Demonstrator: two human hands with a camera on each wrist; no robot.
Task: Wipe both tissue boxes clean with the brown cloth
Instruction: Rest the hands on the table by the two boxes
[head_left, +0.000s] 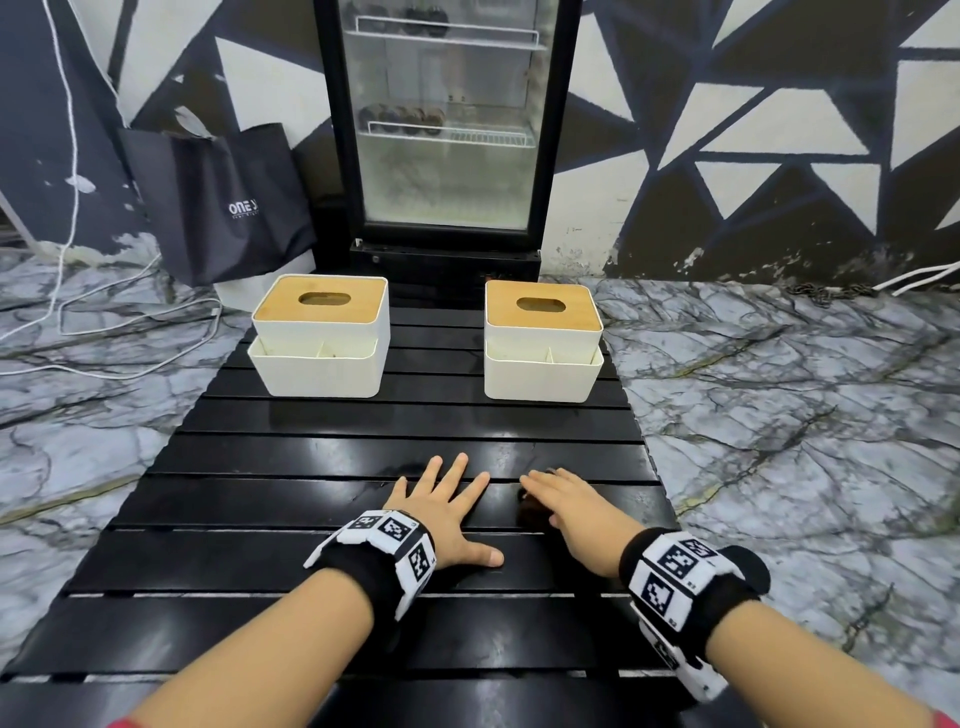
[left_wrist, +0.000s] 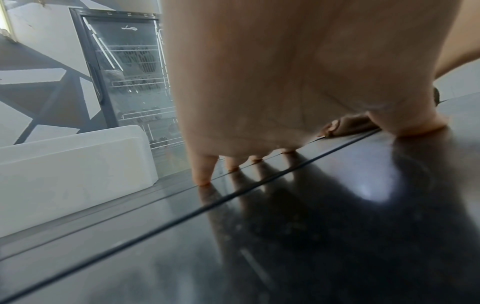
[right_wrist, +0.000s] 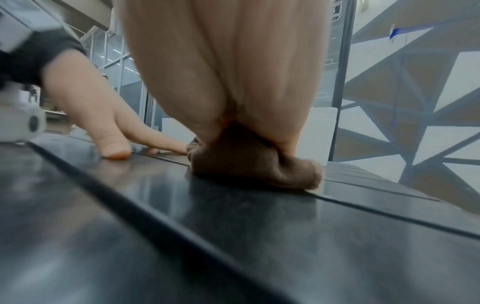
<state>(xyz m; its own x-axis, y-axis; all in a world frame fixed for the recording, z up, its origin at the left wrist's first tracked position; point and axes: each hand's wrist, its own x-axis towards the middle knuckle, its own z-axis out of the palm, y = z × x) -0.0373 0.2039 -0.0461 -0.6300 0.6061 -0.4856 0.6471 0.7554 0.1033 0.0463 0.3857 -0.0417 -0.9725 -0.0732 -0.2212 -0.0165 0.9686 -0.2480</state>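
Note:
Two white tissue boxes with wooden lids stand at the far end of the black slatted table (head_left: 363, 441), the left box (head_left: 322, 338) and the right box (head_left: 543, 343) well apart. My left hand (head_left: 447, 509) lies flat on the table near the front, fingers spread, holding nothing. Beside it, my right hand (head_left: 576, 514) rests with straight fingers on top of the brown cloth (head_left: 531, 512). In the right wrist view the cloth (right_wrist: 249, 164) is bunched under my palm on the table. The left wrist view shows the left box (left_wrist: 72, 174) beyond my fingertips.
A glass-door fridge (head_left: 447, 119) stands right behind the table. A dark bag (head_left: 218, 202) leans beside it on the left, with white cables (head_left: 130, 312) on the marble floor. Bare table lies between my hands and the boxes.

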